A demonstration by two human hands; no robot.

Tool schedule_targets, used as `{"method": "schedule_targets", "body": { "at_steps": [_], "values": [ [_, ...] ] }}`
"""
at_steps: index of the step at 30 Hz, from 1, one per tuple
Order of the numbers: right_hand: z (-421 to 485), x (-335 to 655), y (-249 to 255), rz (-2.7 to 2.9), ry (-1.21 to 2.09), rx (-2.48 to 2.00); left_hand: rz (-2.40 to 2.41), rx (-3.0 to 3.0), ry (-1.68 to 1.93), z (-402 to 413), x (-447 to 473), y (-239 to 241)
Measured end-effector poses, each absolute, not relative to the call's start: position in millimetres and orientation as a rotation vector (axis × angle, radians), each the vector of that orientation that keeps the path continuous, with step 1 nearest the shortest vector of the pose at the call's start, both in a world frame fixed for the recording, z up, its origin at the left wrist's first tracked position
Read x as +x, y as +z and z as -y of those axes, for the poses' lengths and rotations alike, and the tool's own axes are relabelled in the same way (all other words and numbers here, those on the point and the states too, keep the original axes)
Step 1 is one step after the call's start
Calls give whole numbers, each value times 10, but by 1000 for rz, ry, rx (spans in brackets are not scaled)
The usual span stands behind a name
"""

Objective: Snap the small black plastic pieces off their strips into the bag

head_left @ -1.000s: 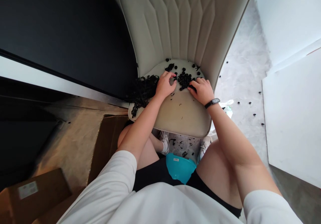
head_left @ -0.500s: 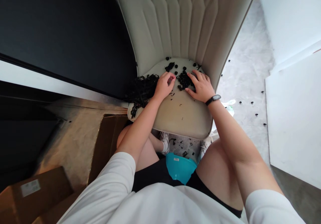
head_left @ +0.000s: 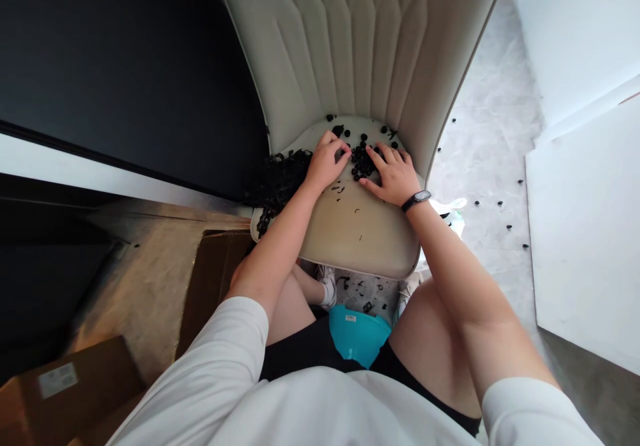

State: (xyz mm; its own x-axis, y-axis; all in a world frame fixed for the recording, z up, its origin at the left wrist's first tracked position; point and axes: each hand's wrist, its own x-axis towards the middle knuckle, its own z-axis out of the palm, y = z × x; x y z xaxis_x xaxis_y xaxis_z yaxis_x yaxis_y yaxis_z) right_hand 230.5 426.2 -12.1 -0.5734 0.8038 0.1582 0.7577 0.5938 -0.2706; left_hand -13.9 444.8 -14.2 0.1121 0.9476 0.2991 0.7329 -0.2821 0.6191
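On the pale padded chair seat (head_left: 373,226) lies a cluster of small round black pieces (head_left: 360,166). My right hand (head_left: 395,176) rests over the cluster's right side with its fingers spread, touching some pieces. Just left of the cluster, my left hand (head_left: 326,161) has thumb and fingertips drawn together in a pinch; whatever is between them is too small to make out. A tangled heap of thin black scraps (head_left: 283,176) lies to the left of that hand, partly behind the forearm. Single black pieces and thin curls are scattered around both hands.
The chair's tall quilted backrest (head_left: 345,39) rises behind the seat. A teal plastic container (head_left: 359,339) stands between my legs. More black pieces dot the grey floor (head_left: 487,159) at right. Cardboard boxes (head_left: 95,373) are at lower left, and a dark panel (head_left: 125,66) stands at left.
My right hand has shifted slightly left over the black pieces. My left hand stays pinched beside the cluster. The whole view has moved a little.
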Motion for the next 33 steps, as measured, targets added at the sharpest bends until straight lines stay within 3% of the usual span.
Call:
{"method": "schedule_targets", "body": {
  "at_steps": [7,14,20,26,33],
  "values": [
    [-4263,2306,-114,2550,271,-1273,-1850,2020,1122,-4208,-437,188],
    [-4291,2304,-159,2528,289,-1272,-2088,2029,873,-3579,-724,541],
    [-4300,2273,-149,2537,271,-1314,-1811,2082,894,-3903,-249,259],
    [-4361,2089,-73,2580,223,-1390,-1802,2033,796,-4386,-164,-171],
    [-4489,2011,-106,2555,256,-1320,-1789,2106,718,-4605,-179,-336]
  ]
}}
